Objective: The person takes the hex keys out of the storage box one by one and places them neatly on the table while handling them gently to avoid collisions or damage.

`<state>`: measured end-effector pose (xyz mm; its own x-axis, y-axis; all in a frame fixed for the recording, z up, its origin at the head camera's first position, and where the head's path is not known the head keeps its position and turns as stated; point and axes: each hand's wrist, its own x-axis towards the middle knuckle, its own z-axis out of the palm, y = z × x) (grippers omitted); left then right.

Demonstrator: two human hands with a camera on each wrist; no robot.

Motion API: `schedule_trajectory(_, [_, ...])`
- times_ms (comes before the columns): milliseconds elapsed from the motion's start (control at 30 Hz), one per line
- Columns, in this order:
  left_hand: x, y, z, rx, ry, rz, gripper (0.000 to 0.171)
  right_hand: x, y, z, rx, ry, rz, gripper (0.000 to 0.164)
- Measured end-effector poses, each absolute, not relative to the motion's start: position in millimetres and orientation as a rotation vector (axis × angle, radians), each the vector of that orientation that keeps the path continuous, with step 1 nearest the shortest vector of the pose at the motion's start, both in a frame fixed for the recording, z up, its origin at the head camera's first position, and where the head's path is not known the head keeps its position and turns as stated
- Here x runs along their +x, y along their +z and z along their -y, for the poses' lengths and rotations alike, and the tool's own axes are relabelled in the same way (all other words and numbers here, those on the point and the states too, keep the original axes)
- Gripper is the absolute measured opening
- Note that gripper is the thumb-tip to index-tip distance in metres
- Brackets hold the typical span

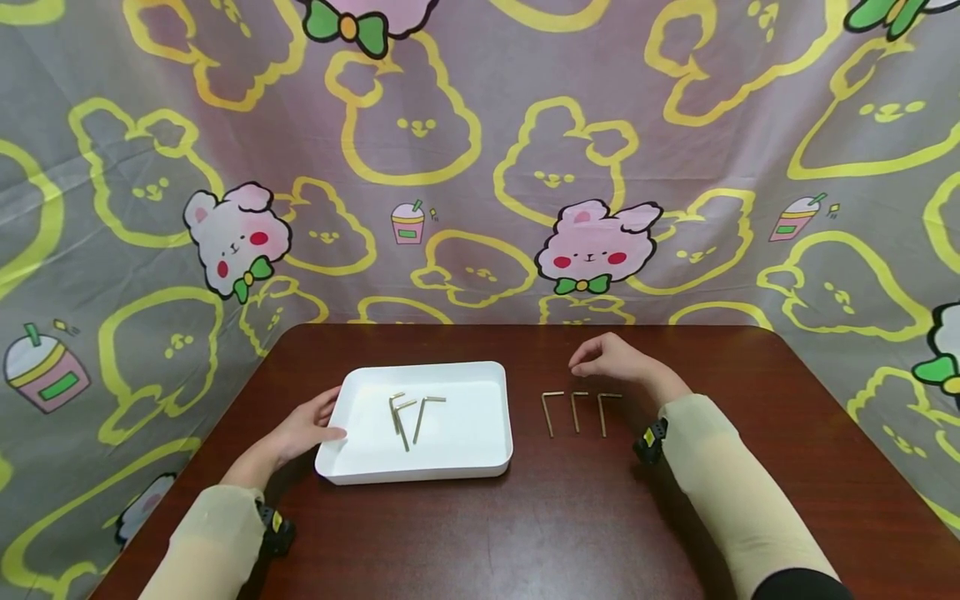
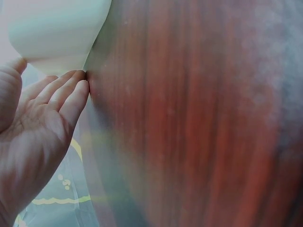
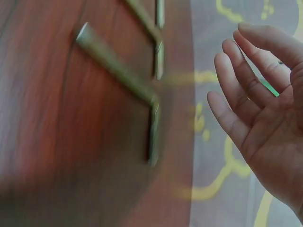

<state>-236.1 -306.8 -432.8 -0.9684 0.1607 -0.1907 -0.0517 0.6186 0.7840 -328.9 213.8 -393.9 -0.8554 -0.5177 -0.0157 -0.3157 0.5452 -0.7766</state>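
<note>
My left hand (image 1: 302,430) grips the left side of a white tray (image 1: 468,429), its thumb over the rim and its fingers against the outer wall in the left wrist view. Three L-shaped brass-coloured hex keys (image 1: 419,421) lie in the tray, two of them crossing. To the tray's right, three more hex keys (image 1: 602,417) stand in a row on the table, short arms at the far end. Just beyond that row hovers my right hand (image 1: 618,358), nothing in it, fingers loosely bent. The right wrist view shows the nearest hex key (image 3: 118,67) beside this hand.
The dark brown wooden table (image 1: 420,542) has its far edge close behind the tray. A grey curtain (image 1: 465,150) with yellow outlines and cartoon rabbits hangs behind and around it.
</note>
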Motion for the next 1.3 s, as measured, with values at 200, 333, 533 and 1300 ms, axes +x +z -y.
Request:
schedule_trajectory(200, [-235.6,-433.3,307.1,0.077,1.27,-2.602,0.087,-333.5,-384.1,-179.8,-0.778,-1.209,-2.525,0.019])
schedule_trajectory(333, [-236.0,-435.3,306.7,0.07,1.273,-2.602,0.087,-334.9,-374.1,-156.7,-0.804,-1.216,-2.491,0.018])
schedule_trajectory(533, [-236.5,-436.4,307.1,0.072,1.283,-2.594,0.087,-335.0,-357.5,-129.0,-0.875,-1.225,-2.459,0.019])
schedule_trajectory(1300, [-234.5,-431.0,305.2,0.089,1.273,-2.592,0.088,-329.2,-357.8,-39.3,-0.998,-1.153,-2.355,0.03])
